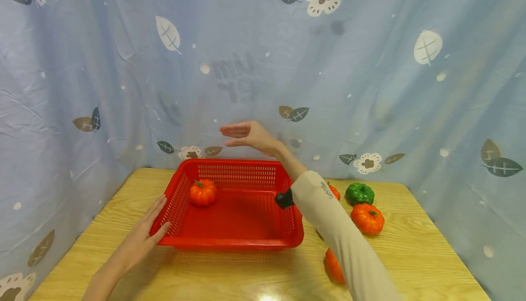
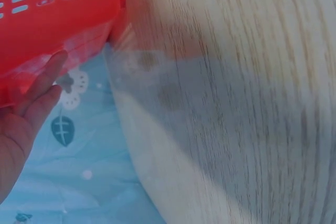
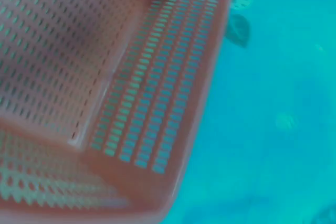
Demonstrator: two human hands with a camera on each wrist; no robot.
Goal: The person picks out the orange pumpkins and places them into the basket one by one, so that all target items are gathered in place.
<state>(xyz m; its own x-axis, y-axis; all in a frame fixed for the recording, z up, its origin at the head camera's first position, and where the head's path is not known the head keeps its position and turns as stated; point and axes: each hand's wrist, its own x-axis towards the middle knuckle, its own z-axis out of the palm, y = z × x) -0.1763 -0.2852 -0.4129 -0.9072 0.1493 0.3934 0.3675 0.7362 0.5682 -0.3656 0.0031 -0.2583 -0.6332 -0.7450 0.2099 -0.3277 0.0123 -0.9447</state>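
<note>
On the cream sleeve [image 1: 349, 241] of the right arm, small dark lettering [image 1: 327, 190] seems to begin "Lets"; the remainder is too small to read. Faint grey marks [image 1: 234, 72] on the leaf-and-flower curtain [image 1: 246, 18] resemble letters but spell nothing legible. The right hand [image 1: 255, 135] hangs above the far side of the red basket [image 1: 230, 246], its fingers straight and close together, the thumb apart, holding nothing. The left hand [image 1: 144, 230] rests against the basket's left side, fingers extended along it and thumb spread away. Inside the basket, towards its far left, sits an orange pumpkin [image 1: 202, 193]. Right of the basket, on the wooden worktop [image 1: 415, 246], a green pumpkin [image 1: 360, 193] lies just behind another orange one [image 1: 367, 219]; two more [image 1: 334, 192] [image 1: 334, 266] are partly hidden by the sleeve.
</note>
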